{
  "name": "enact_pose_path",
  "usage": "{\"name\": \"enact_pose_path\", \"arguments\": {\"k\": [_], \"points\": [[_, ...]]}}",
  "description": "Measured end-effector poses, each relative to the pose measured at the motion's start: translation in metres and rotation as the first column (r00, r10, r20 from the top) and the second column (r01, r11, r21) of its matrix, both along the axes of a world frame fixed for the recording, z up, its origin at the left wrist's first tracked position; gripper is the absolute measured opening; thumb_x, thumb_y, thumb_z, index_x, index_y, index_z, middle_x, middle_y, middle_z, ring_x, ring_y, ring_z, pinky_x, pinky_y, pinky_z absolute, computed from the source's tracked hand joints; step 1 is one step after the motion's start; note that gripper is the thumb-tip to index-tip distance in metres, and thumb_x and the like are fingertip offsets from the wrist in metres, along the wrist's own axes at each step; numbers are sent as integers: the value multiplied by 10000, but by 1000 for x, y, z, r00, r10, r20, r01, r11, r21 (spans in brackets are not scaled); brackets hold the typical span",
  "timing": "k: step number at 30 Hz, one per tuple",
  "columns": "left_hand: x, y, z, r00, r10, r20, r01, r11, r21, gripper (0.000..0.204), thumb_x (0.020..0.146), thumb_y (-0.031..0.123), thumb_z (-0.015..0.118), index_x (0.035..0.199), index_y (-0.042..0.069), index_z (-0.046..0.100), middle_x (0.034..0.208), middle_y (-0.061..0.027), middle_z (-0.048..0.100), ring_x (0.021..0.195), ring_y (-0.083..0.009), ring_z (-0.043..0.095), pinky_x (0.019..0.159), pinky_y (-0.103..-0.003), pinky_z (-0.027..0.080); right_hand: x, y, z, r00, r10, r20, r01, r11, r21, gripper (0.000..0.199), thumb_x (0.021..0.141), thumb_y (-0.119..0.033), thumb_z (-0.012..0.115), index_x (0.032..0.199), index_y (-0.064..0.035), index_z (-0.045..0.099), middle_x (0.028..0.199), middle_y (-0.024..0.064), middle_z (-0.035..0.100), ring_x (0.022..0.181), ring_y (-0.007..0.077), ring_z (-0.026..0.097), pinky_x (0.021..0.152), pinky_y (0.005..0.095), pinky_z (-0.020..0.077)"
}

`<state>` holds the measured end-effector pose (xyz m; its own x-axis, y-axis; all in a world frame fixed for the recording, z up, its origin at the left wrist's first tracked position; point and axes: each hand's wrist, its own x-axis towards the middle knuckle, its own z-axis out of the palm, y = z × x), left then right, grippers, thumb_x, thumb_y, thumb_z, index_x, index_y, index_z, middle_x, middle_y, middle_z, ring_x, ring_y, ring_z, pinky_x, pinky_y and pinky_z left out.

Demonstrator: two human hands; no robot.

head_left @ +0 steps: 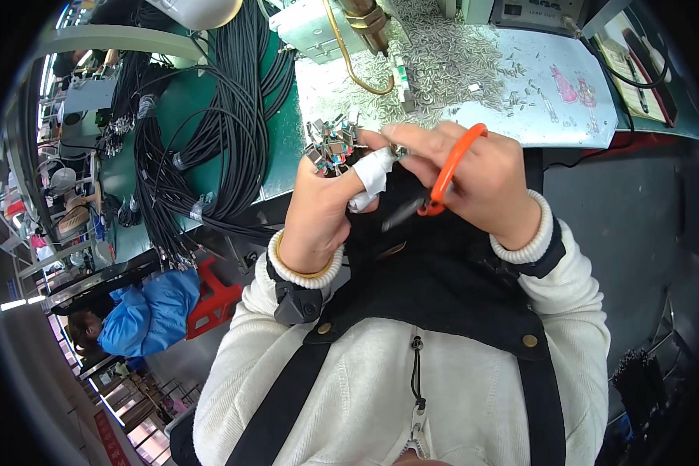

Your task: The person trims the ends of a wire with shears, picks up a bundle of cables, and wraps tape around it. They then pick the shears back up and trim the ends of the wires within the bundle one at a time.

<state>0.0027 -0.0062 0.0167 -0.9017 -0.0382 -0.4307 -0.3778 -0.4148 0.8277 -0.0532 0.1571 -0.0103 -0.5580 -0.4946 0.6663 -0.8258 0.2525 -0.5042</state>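
Note:
My left hand [312, 213] is closed around a bunch of small metal cable connectors [335, 146], with bits of red, green and blue wire showing among them. White tape [374, 172] wraps its thumb. Orange-handled scissors [447, 177] hang in my right hand [485, 182], a loop around the fingers and the blades pointing down toward my apron. The right fingertips also pinch a small connector [398, 151] beside the taped thumb. Both hands meet in front of my chest, at the near edge of the bench. The cables behind the bunch are hidden by my left hand.
Many loose metal pieces [450, 66] cover the white board [520, 128] under a machine with a brass-coloured fitting [367, 27]. Bundled black cables [241, 116] lie on the green bench at left. A notebook [633, 78] is at far right. A person in blue [151, 311] sits at lower left.

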Motion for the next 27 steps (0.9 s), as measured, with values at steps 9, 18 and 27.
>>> {"name": "enact_pose_path", "arguments": {"k": [9,18,27], "points": [[2,9,-13,944,-92,-318,-102,833,-543,184,714,48,646,883,28,575,726,-12,566,581,-47,497,482,-179,384,12,-4,0,985,-172,-26,174,970,172,109,743,-26,605,833,-23,543,612,21,549,491,151,542,448,233,436],[-3,4,-3,998,-20,-59,12,992,-125,148,735,25,617,875,-9,579,749,-21,575,647,-72,522,544,-189,396,14,-12,1,410,398,821,155,856,-493,113,842,-62,510,887,33,469,680,57,555,513,106,544,452,214,440],[-2,6,-2,985,32,-169,-61,984,-165,131,743,31,606,866,-9,584,754,-26,576,636,-71,509,537,-204,380,23,6,1,797,-82,599,-26,985,170,166,769,-122,612,736,-3,500,525,60,496,437,147,522,415,275,380]]}}
